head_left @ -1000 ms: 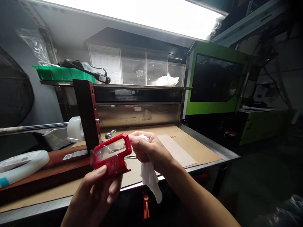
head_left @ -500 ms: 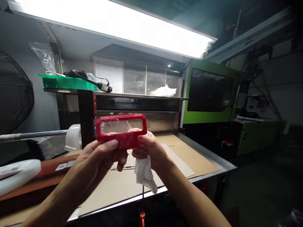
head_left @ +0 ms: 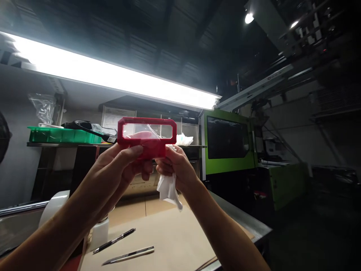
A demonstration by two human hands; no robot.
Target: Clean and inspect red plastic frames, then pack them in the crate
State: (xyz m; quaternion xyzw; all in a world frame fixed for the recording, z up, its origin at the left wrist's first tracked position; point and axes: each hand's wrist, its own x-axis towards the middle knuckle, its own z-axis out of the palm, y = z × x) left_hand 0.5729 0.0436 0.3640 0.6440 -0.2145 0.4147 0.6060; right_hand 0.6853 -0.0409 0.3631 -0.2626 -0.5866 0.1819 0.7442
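A red plastic frame [head_left: 153, 151] with a long clear window is held up in front of me, below the bright lamp. My left hand [head_left: 126, 160] grips its lower left part, the thumb across the near face. At the lower right corner, my right hand [head_left: 177, 165] pinches the frame and also keeps a crumpled white cloth [head_left: 168, 188] hanging from its fingers. The fingertips behind the frame are partly hidden. Below on the cardboard-covered bench [head_left: 169, 233] lie a black pen [head_left: 114, 241] and a slim pointed tool [head_left: 128, 256].
A green tray [head_left: 64, 135] with a black strapped item stands on the shelf at left. The long lamp [head_left: 113, 77] hangs above. A white bottle [head_left: 100, 233] and a white roll [head_left: 55, 207] stand at left. A green machine [head_left: 229, 165] is at right.
My view has tilted up, showing more ceiling. Both hands have raised the red frame against the shelf and lamp, still gripping it. The pen and pointed tool now show on the bench.
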